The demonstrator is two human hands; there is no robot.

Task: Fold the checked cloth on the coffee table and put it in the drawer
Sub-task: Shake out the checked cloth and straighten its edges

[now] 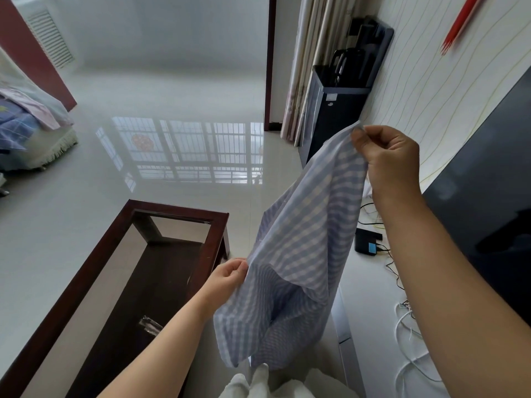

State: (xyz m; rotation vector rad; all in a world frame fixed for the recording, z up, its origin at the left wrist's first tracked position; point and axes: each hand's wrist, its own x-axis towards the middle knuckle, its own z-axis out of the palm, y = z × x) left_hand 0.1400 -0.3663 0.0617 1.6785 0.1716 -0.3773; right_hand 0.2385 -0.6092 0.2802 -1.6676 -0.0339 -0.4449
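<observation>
The blue-and-white checked cloth (301,254) hangs in the air between my hands, to the right of the coffee table (212,225). My right hand (390,159) is raised high and pinches the cloth's top corner. My left hand (227,278) is lower and grips the cloth's left edge near the table's right rim. The lower part of the cloth droops in loose folds. The coffee table has a dark wood frame and a glass top. No drawer can be made out with certainty.
A white low cabinet (373,311) along the right wall carries a small black box (366,245) and tangled cables (408,320). A dark screen (488,202) leans above it. A black water dispenser (339,96) stands further back. A sofa with laundry (26,122) is far left.
</observation>
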